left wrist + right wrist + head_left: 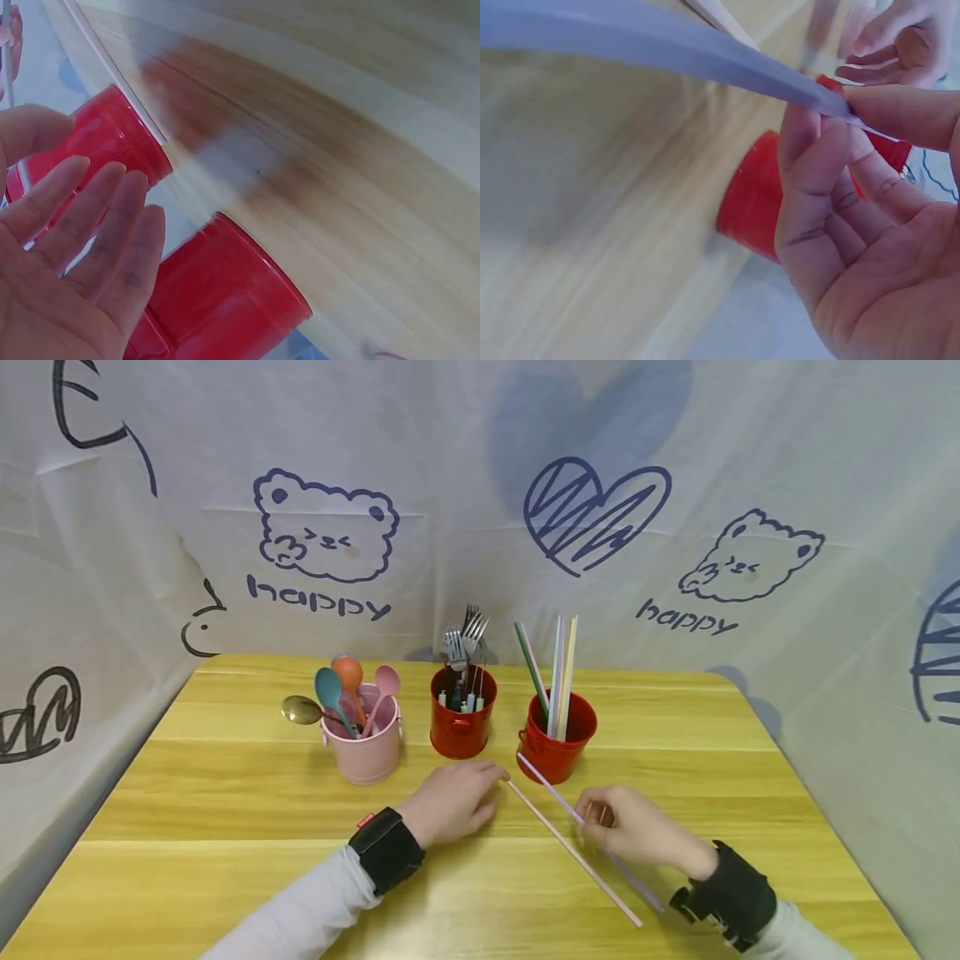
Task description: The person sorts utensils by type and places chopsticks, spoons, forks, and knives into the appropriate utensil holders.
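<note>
My right hand (641, 831) pinches a long purple straw (545, 783) between thumb and fingers, over the right half of the table. The straw's far end overlaps the near side of a red bucket (553, 762) holding several straws (567, 677). A pale pink straw (577, 857) lies slantwise on the table between my hands. My left hand (453, 802), its fingers relaxed and holding nothing, is by the far end of this pink straw. In the left wrist view the left fingers (105, 232) are spread apart in front of the two red buckets.
A second red bucket (459, 735) with several forks (467, 639) stands at the back middle. Left of it is a pink bucket (366, 758) with several spoons (347, 675). A white printed cloth (465, 552) hangs behind the wooden table (247, 793).
</note>
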The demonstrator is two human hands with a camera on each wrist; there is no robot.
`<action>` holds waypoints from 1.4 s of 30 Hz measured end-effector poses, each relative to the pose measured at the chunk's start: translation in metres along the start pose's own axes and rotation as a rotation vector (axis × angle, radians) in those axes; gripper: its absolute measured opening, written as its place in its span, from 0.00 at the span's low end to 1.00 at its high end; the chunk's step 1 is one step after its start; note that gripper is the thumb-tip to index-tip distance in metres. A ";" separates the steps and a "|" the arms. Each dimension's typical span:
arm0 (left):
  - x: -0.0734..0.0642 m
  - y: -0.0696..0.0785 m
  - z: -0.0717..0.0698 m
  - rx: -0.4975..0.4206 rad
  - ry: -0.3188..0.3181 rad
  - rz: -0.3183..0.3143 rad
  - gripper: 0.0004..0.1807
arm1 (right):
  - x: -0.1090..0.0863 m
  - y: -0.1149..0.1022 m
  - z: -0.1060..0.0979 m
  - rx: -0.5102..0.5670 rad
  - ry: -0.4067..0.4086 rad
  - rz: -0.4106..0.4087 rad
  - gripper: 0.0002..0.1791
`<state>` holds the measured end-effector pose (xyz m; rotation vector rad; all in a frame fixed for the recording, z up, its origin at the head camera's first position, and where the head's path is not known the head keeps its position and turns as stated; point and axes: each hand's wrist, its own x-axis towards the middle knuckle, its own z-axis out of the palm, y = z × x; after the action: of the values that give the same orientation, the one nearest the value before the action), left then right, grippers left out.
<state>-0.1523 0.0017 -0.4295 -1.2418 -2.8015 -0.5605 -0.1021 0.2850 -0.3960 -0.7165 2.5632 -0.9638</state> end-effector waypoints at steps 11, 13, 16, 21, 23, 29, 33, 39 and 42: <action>0.024 0.009 -0.002 -0.215 0.146 -0.213 0.26 | 0.006 -0.006 -0.021 -0.021 0.209 -0.078 0.05; 0.030 0.011 -0.001 -0.268 0.165 -0.249 0.30 | 0.010 -0.007 -0.024 -0.022 0.270 -0.098 0.04; 0.038 0.014 0.000 -0.326 0.181 -0.285 0.35 | 0.017 -0.010 -0.028 -0.017 0.357 -0.102 0.04; 0.053 0.019 0.004 -0.352 0.208 -0.300 0.42 | 0.030 -0.016 -0.036 0.048 0.478 -0.084 0.04; 0.058 0.021 0.006 -0.360 0.220 -0.302 0.42 | 0.036 -0.019 -0.039 0.081 0.530 -0.088 0.05; 0.067 0.021 0.009 -0.391 0.222 -0.311 0.39 | 0.050 -0.027 -0.051 0.200 0.679 -0.141 0.07; 0.068 0.018 0.011 -0.394 0.215 -0.310 0.36 | 0.056 -0.032 -0.060 0.258 0.777 -0.194 0.08; 0.067 0.017 0.013 -0.390 0.199 -0.313 0.35 | 0.065 -0.039 -0.068 0.335 0.950 -0.282 0.09; 0.066 0.017 0.012 -0.386 0.209 -0.311 0.33 | 0.069 -0.043 -0.068 0.358 1.013 -0.321 0.11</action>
<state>-0.1838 0.0636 -0.4241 -0.7222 -2.7999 -1.2173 -0.1752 0.2549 -0.3251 -0.6342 2.9162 -2.2972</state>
